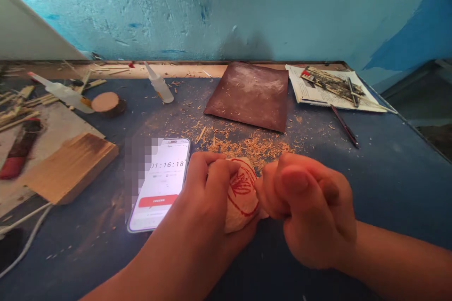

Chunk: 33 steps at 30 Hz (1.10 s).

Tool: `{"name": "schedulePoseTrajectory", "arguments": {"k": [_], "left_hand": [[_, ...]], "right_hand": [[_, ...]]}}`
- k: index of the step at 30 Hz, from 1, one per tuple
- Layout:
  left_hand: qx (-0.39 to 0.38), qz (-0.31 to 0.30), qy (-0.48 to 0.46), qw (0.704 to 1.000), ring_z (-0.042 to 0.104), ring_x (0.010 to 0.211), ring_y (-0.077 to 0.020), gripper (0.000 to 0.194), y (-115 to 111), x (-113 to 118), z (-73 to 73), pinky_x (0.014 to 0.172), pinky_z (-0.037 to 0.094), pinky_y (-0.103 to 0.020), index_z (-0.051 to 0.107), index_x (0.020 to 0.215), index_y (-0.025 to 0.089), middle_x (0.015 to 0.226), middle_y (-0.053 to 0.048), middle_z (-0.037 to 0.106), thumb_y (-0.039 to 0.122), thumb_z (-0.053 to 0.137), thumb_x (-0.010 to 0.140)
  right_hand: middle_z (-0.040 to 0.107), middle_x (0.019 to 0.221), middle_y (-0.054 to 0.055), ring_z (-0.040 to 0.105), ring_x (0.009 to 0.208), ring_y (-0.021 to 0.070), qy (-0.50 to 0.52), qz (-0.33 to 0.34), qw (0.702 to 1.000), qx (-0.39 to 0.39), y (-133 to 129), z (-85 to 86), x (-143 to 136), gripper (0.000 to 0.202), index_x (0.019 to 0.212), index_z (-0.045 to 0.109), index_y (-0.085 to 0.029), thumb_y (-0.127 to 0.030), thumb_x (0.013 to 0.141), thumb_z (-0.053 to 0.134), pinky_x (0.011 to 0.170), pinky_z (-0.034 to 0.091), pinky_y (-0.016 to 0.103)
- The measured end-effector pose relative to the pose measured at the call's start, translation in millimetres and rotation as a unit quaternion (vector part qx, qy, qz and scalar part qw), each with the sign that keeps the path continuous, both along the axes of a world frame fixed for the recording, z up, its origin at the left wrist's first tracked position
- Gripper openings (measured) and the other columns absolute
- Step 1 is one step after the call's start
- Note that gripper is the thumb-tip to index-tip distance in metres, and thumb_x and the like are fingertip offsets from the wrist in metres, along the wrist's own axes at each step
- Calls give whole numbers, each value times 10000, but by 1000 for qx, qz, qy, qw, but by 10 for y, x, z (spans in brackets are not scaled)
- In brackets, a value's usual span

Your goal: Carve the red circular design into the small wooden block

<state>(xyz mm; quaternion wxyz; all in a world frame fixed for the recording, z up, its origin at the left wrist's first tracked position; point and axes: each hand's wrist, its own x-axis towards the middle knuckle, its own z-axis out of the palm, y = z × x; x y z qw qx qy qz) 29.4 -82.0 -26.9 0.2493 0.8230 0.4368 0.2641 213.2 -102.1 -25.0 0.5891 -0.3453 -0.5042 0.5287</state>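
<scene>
A pale, rounded piece of wood (243,207) with red curved and leaf-like lines on its face is gripped by my left hand (212,193), the fingers over its left side and the thumb below. At its right edge is my right hand (310,207), closed with the thumb uppermost. Whatever this hand holds, if anything, is hidden inside the fingers. Wood shavings (247,146) are scattered just beyond the piece. Left of my left hand lies a phone (160,178) with a running time on its screen.
Sandpaper (250,96) lies at the back; right of it are printed paper (300,89) with thin sticks (332,82) and a pen (344,127). Leftward are two glue bottles (160,87) (65,94), a round wood slice (108,103), a wooden block (76,164) and a red-handled tool (21,148).
</scene>
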Motion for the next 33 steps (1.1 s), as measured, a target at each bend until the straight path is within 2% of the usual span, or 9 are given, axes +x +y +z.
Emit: {"name": "schedulePoseTrajectory", "arguments": {"k": [5,9,15,18,21,25,28,31,33], "left_hand": [[-1,8,7,1000,660,1071,-245,472,-5,22,10,946,678,-448,509,1295,289,1265,-71,480,224,785,918],[21,15,5,1000,654,1019,-249,537,13,24,-9,901,671,-472,511,1300,262,1214,-67,496,287,835,873],[1,15,9,1000,677,1103,-279,549,89,-11,-25,946,649,-477,531,1306,248,1290,-97,544,364,836,864],[-6,14,13,1000,678,1181,-317,584,109,-33,-34,986,644,-521,555,1347,245,1346,-118,567,391,837,856],[3,7,18,1000,676,1257,-343,616,103,-46,-40,1031,641,-557,587,1402,281,1435,-121,567,379,857,857],[29,-31,11,999,640,1361,-344,504,79,-45,-44,1120,616,-568,626,1369,328,1524,-108,531,293,832,910],[35,-44,20,998,597,1427,-376,507,71,-50,-62,1155,590,-619,622,1394,347,1593,-119,472,326,831,932],[26,-54,31,998,565,1449,-408,525,71,-57,-81,1155,569,-681,625,1408,353,1618,-128,457,393,840,931],[21,-59,26,998,559,1433,-407,446,72,-54,-85,1148,562,-695,660,1360,338,1597,-128,482,358,809,940]], "right_hand": [[416,654,-24,369,541,130,-73,-21,996,53,26,-85,-45,419,747,500,-229,-394,1119,599,505,269,325],[378,640,-49,335,523,109,-1,-20,1000,16,171,-137,-42,465,729,474,-230,-449,1109,628,471,280,283],[314,572,-88,270,456,77,74,82,991,-71,369,-22,69,519,687,451,-228,-495,1066,684,408,251,228],[409,619,-69,379,487,94,31,120,991,-45,396,-27,168,450,774,480,-233,-501,1126,558,453,346,235],[555,720,-35,532,574,110,-152,67,986,17,423,-46,277,341,901,552,-224,-432,1164,493,549,420,261],[560,668,-86,583,581,122,-344,-36,932,105,508,-45,369,137,1173,548,-221,-345,1133,592,614,454,283],[575,675,-95,635,602,129,-366,-61,918,138,562,-70,378,229,1314,515,-205,-311,1127,595,622,500,276],[604,721,-74,650,605,114,-359,-64,911,194,564,-104,372,183,1312,542,-206,-240,1132,547,587,505,257],[650,798,-42,673,642,113,-335,-67,911,232,540,-111,380,175,1303,558,-218,-196,1135,509,586,522,255]]}}
